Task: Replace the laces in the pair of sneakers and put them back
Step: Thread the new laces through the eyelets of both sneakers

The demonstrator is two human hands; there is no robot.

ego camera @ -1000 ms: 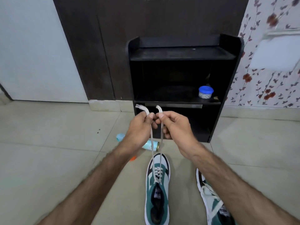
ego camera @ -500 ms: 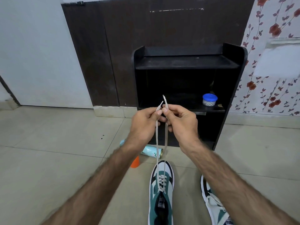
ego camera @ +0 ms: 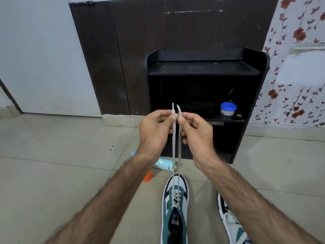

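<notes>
Lace (ego camera: 176,155): white, both ends drawn taut up from the teal-and-white sneaker (ego camera: 175,208) on the floor. Your left hand (ego camera: 154,131) pinches one end, your right hand (ego camera: 197,131) the other, tips side by side. Second sneaker (ego camera: 233,226): floor, at right. Black shelf unit (ego camera: 204,67): behind.

Soft even light; bowed, smeared edges

Beige tiled floor (ego camera: 52,173). Black open shelf unit (ego camera: 253,103) against dark brown wood panel (ego camera: 123,50). White wall (ego camera: 35,50) left, floral wallpaper (ego camera: 299,103) right.
</notes>
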